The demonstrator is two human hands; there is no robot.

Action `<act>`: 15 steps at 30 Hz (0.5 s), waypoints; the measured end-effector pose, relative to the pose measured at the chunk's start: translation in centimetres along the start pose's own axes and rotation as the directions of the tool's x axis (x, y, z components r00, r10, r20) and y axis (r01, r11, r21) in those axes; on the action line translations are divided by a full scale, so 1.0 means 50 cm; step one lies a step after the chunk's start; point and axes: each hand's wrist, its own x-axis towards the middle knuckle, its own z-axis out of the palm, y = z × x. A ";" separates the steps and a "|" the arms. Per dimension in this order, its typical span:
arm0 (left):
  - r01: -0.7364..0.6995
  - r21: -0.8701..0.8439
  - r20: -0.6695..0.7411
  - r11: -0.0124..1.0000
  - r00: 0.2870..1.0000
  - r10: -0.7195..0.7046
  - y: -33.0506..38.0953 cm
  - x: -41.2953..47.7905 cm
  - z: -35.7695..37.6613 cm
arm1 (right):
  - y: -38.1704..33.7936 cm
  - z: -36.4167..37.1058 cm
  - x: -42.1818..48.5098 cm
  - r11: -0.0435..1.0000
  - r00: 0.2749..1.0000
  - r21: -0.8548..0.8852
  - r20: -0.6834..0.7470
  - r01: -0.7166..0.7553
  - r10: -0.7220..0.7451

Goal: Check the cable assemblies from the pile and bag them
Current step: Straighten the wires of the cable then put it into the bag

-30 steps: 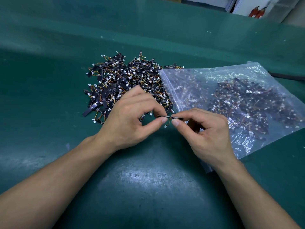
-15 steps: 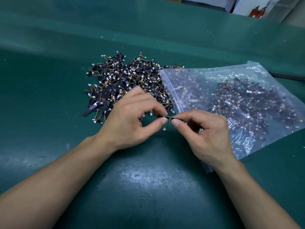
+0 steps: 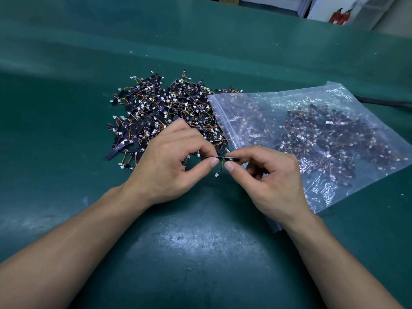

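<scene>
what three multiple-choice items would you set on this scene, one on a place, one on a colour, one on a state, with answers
1. Where does the plastic bag lie against the loose pile?
A) to its right
B) to its left
C) under it

2. What colour is the bench mat?
A) red
B) green
C) white

3. The cable assembly nearest the person is
A) inside the bag
B) lying free on the mat
C) pinched by the left hand and the right hand

Answers: 1 A, the bag's zip edge overlaps the pile's right side. 2 B, green shows all round. 3 C, thumb and finger of each hand grip one end, and its wire hangs between them.
</scene>
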 end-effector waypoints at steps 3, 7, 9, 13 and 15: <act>-0.012 0.005 0.003 1.000 1.000 0.012 -0.001 -0.001 0.000 | -0.002 0.000 0.000 1.000 1.000 -0.002 0.000 0.006 -0.006; -0.007 0.000 0.003 1.000 1.000 0.007 0.000 -0.001 0.001 | -0.003 0.000 0.000 1.000 1.000 -0.014 0.002 0.019 -0.019; 0.000 -0.001 0.007 1.000 1.000 0.000 0.000 0.000 0.001 | -0.004 0.000 0.000 1.000 1.000 -0.018 0.005 0.024 -0.024; 0.004 -0.008 0.012 1.000 1.000 -0.004 0.001 0.000 -0.001 | -0.005 -0.002 0.002 0.999 0.999 -0.024 0.013 0.040 -0.040; 0.004 -0.008 0.015 1.000 1.000 -0.004 0.003 0.000 -0.001 | -0.004 -0.003 0.003 0.999 0.999 -0.018 0.014 0.036 -0.036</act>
